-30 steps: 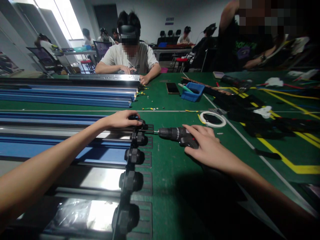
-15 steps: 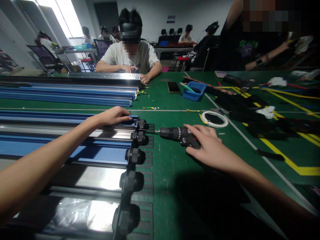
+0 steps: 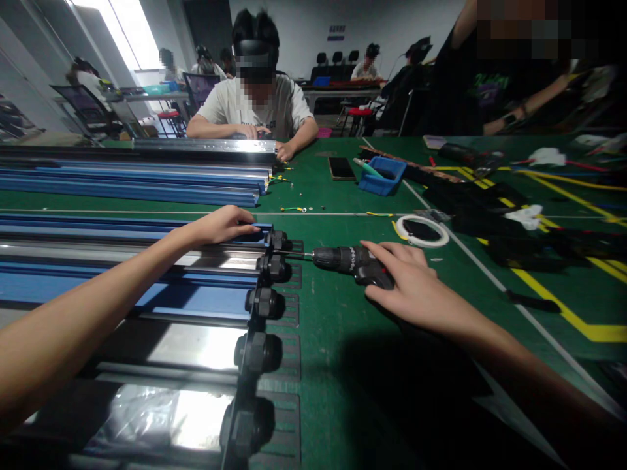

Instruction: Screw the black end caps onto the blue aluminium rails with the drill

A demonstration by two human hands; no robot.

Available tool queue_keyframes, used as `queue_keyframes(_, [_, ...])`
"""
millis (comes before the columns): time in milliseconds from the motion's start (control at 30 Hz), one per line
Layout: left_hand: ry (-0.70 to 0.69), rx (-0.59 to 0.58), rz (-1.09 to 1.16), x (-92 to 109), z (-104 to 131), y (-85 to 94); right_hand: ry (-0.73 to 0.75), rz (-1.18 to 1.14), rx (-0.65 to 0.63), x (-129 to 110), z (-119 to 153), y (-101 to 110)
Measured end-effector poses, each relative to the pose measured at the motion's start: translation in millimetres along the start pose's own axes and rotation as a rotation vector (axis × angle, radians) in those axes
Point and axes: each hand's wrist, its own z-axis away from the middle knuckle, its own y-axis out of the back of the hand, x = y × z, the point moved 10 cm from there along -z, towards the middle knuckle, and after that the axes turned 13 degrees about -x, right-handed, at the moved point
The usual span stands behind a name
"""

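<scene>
Has shifted left hand [image 3: 226, 223] off black gland [image 3: 279, 239] toward left edge of desk [image 3: 323, 300], unclenched on blue rail [image 3: 263, 235]; grips drill [image 3: 343, 260] in right hand [image 3: 409, 277]; best keep bit [image 3: 306, 254] straight, rail steady.

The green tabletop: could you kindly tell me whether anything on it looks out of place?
A short green-and-yellow wire lies loose beside small scraps, beyond the black power drill and apart from the blue plastic bin; it looks stray. I see no clear damage.
</scene>
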Motion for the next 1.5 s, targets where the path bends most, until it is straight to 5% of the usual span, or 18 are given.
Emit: queue_keyframes(1500, [0.011, 0.008, -0.009, 2.6, -2.5, 3.8, 0.008, 0.016, 0.006, 1.1, -1.1, -1.1])
